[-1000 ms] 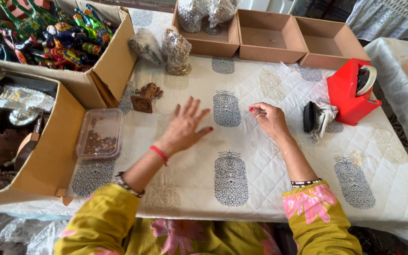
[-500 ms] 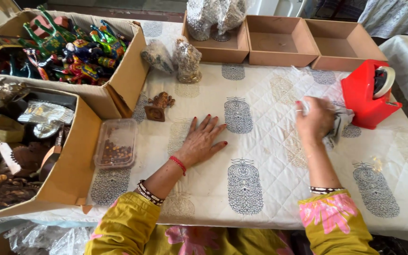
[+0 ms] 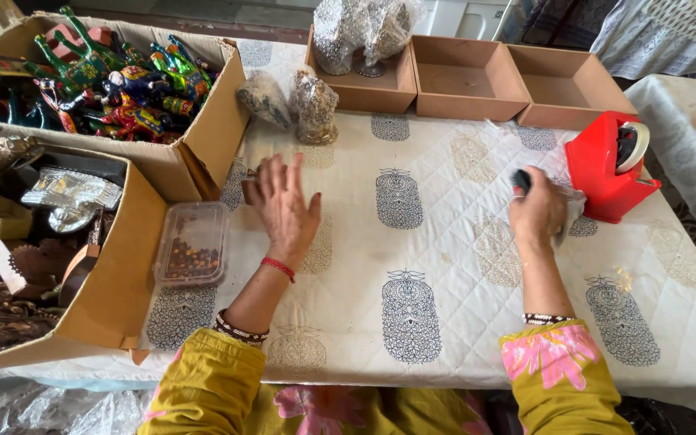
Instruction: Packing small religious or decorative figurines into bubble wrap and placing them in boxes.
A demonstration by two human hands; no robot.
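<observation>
Two hands, the left hand (image 3: pixel 282 205) and the right hand (image 3: pixel 536 214), are over a quilted tablecloth (image 3: pixel 445 266). Three shallow brown trays (image 3: pixel 459 80) line the far edge, two large cardboard boxes (image 3: pixel 114 266) stand at left, one clear plastic tub (image 3: pixel 192 244) sits beside them, and one red tape dispenser (image 3: pixel 608 167) stands at right.

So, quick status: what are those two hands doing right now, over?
Left hand open, fingers spread, over the small brown figurine beside the clear plastic tub. Right hand closed on a dark object beside the red tape dispenser. Nothing between them.
</observation>
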